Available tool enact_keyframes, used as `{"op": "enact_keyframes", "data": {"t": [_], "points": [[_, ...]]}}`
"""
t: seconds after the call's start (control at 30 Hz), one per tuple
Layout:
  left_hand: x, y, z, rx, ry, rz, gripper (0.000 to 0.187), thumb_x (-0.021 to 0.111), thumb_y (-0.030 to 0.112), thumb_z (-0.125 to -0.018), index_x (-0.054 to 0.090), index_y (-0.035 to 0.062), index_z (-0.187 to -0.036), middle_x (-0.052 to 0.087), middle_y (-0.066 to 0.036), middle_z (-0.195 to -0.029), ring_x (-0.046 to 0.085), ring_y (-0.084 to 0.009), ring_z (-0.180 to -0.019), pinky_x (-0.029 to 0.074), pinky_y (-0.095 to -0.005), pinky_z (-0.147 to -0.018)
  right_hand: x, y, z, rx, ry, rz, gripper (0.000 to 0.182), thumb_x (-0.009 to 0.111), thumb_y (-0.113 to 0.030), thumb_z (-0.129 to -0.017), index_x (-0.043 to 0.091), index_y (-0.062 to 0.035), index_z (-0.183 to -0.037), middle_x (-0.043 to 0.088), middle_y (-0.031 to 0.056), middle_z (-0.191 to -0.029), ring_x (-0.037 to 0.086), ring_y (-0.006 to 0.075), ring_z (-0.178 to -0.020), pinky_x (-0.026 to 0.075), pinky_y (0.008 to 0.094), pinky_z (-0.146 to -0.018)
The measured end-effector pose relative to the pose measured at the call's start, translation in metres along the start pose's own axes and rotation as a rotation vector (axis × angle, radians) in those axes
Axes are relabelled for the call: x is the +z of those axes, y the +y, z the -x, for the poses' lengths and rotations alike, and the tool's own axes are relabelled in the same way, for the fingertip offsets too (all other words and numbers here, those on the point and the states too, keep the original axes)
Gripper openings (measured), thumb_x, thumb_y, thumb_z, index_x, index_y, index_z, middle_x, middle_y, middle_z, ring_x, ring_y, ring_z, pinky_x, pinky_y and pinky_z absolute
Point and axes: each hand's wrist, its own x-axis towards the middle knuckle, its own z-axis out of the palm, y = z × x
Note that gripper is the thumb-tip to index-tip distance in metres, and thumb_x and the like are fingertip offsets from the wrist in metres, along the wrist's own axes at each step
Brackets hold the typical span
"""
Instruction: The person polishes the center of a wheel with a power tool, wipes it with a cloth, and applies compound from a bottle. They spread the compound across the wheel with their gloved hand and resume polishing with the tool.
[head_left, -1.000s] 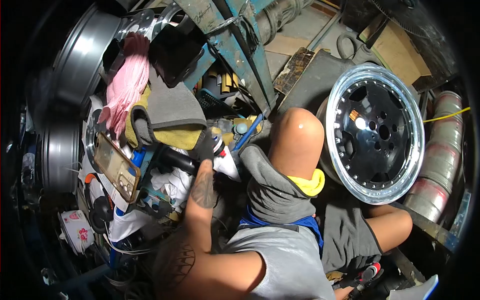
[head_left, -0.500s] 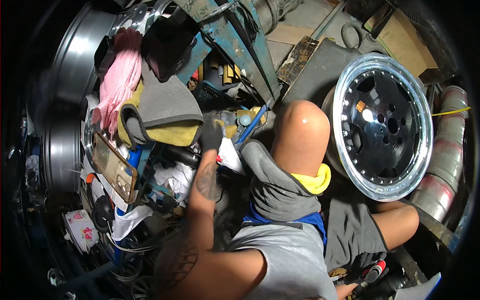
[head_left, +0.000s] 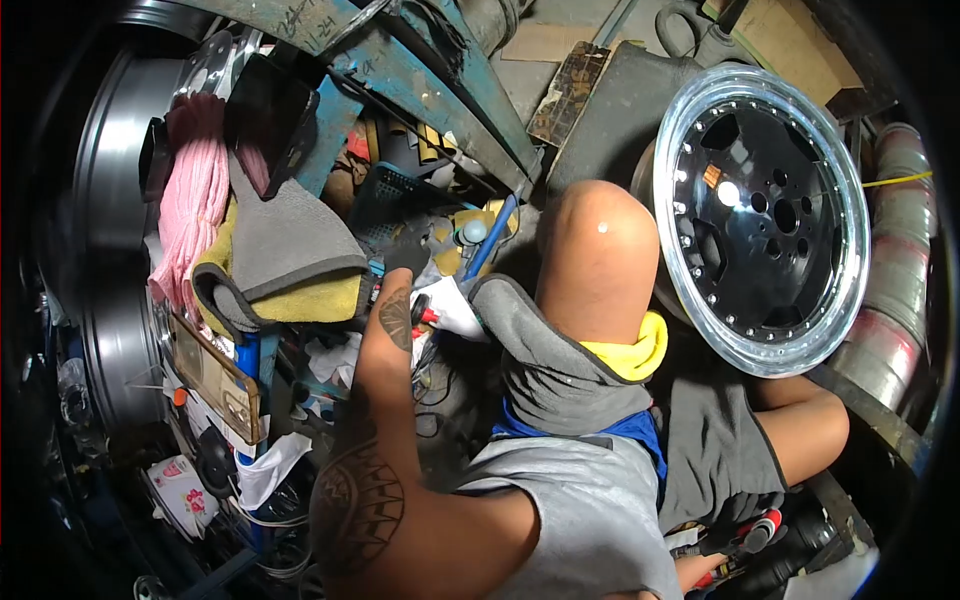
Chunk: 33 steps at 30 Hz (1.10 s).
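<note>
Two dark-gloved hands, two bent knees and one black-faced wheel mark a crowded workshop floor. The left hand [head_left: 407, 257] reaches among clutter, its fingers too dark to tell whether apart or together. Just beyond them sits one blue basket [head_left: 390, 200]; to their right lie one round-capped container [head_left: 470, 233] and one blue bar [head_left: 492, 237]. Nearer the wrist is one white cloth [head_left: 450, 308]; left of the fingers hang one grey-and-yellow towel [head_left: 290, 250] and a bundle of pink gloves [head_left: 196, 190], with one phone [head_left: 215, 380] below.

The right hand [head_left: 728, 547], at lower right, is at a red-and-grey tool [head_left: 757, 538] — whether its fingers clamp it, the view does not tell.

The wheel [head_left: 745, 225] stands tilted, well right of the left fingers and above the right ones. Its glossy black face carries one centre hole ringed by five smaller ones, inside a studded, bright polished rim.

The wheel's edge passes close beside the raised knee [head_left: 605, 235] — little room there — while a dark gap opens between left forearm and thigh.
</note>
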Motion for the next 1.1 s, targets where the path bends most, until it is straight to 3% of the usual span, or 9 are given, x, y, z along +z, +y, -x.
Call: {"op": "enact_keyframes", "data": {"t": [0.27, 0.33, 0.43, 0.5, 0.53, 0.6, 0.87, 1.0, 1.1], "points": [[0.011, -0.002, 0.008, -0.1, -0.247, -0.057, 0.057, 0.068, 0.036, -0.087, 0.053, 0.0173, -0.138, 0.067, -0.02, -0.126, 0.064, -0.0384, -0.117, 0.051, -0.0486, -0.098, -0.01, 0.001, 0.005, -0.001, -0.008, -0.086, 0.063, 0.067, -0.058, -0.085, 0.06, 0.0032, -0.098, 0.063, 0.0133, -0.083, 0.064, 0.0252, -0.076, 0.052, 0.0364, -0.07], [0.002, 0.013, 0.002, -0.234, -0.266, 0.241, 0.048, 0.058, 0.039, -0.091, 0.057, 0.0168, -0.134, 0.065, -0.026, -0.124, 0.061, -0.0437, -0.117, 0.05, -0.0512, -0.097, -0.019, 0.001, 0.009, -0.011, -0.004, -0.133, 0.063, 0.067, -0.058, -0.085, 0.059, 0.0031, -0.098, 0.063, 0.0132, -0.083, 0.064, 0.0252, -0.076, 0.052, 0.0363, -0.07], [0.016, 0.009, -0.003, -0.158, -0.083, 0.299, 0.046, 0.055, 0.041, -0.092, 0.059, 0.0175, -0.132, 0.068, -0.025, -0.118, 0.064, -0.0456, -0.111, 0.05, -0.0512, -0.095, -0.033, 0.0, 0.015, -0.037, -0.019, -0.293, 0.062, 0.067, -0.058, -0.085, 0.059, 0.003, -0.097, 0.062, 0.013, -0.082, 0.064, 0.025, -0.076, 0.052, 0.0361, -0.07], [0.046, -0.024, -0.035, -0.073, -0.299, 0.285, 0.049, 0.056, 0.049, -0.092, 0.068, 0.0107, -0.12, 0.066, -0.024, -0.125, 0.063, -0.0432, -0.116, 0.05, -0.0489, -0.098, -0.043, -0.001, 0.02, -0.052, -0.05, -0.468, 0.062, 0.066, -0.058, -0.085, 0.059, 0.0029, -0.097, 0.062, 0.0129, -0.082, 0.064, 0.025, -0.076, 0.052, 0.0359, -0.069], [0.042, -0.008, -0.023, -0.073, -0.034, 0.231, 0.053, 0.056, 0.053, -0.092, 0.07, 0.0068, -0.115, 0.07, -0.023, -0.116, 0.066, -0.0422, -0.108, 0.051, -0.0483, -0.094, -0.049, 0.0, 0.022, -0.056, -0.059, -0.559, 0.062, 0.066, -0.058, -0.085, 0.059, 0.0029, -0.096, 0.062, 0.0129, -0.082, 0.064, 0.0249, -0.076, 0.052, 0.0359, -0.069], [0.029, 0.026, -0.021, -0.317, 0.024, 0.191, 0.047, 0.062, 0.043, -0.093, 0.069, 0.0008, -0.111, 0.071, -0.023, -0.104, 0.067, -0.0379, -0.097, 0.051, -0.0463, -0.089, -0.057, 0.002, 0.023, -0.084, -0.113, -0.764, 0.062, 0.066, -0.058, -0.085, 0.059, 0.0028, -0.096, 0.062, 0.0128, -0.082, 0.064, 0.0248, -0.076, 0.052, 0.0357, -0.069], [-0.029, 0.008, 0.005, -0.281, 0.273, 0.346, 0.038, 0.064, 0.032, -0.094, 0.067, -0.0028, -0.109, 0.07, -0.022, -0.1, 0.066, -0.0342, -0.091, 0.051, -0.0445, -0.086, -0.075, 0.015, 0.025, -0.121, -0.348, -1.204, 0.061, 0.066, -0.058, -0.086, 0.058, 0.0024, -0.095, 0.061, 0.0124, -0.08, 0.064, 0.0245, -0.075, 0.052, 0.0352, -0.069], [-0.08, 0.02, 0.071, -0.038, 0.446, 0.414, 0.029, 0.066, 0.023, -0.093, 0.066, -0.0031, -0.107, 0.07, -0.019, -0.097, 0.065, -0.0289, -0.087, 0.051, -0.0408, -0.083, -0.081, 0.023, 0.027, -0.102, -0.359, -1.148, 0.061, 0.066, -0.058, -0.086, 0.058, 0.0022, -0.094, 0.061, 0.0122, -0.08, 0.064, 0.0243, -0.075, 0.052, 0.0349, -0.068], [-0.091, 0.036, 0.137, 0.12, 0.412, 0.431, 0.016, 0.066, 0.01, -0.09, 0.061, -0.0002, -0.102, 0.066, -0.011, -0.092, 0.063, -0.0214, -0.082, 0.051, -0.0352, -0.076, -0.08, 0.018, 0.036, -0.103, -0.097, -0.609, 0.056, 0.065, -0.053, -0.087, 0.06, 0.0019, -0.094, 0.063, 0.0118, -0.081, 0.064, 0.0219, -0.074, 0.052, 0.0315, -0.067]]}}
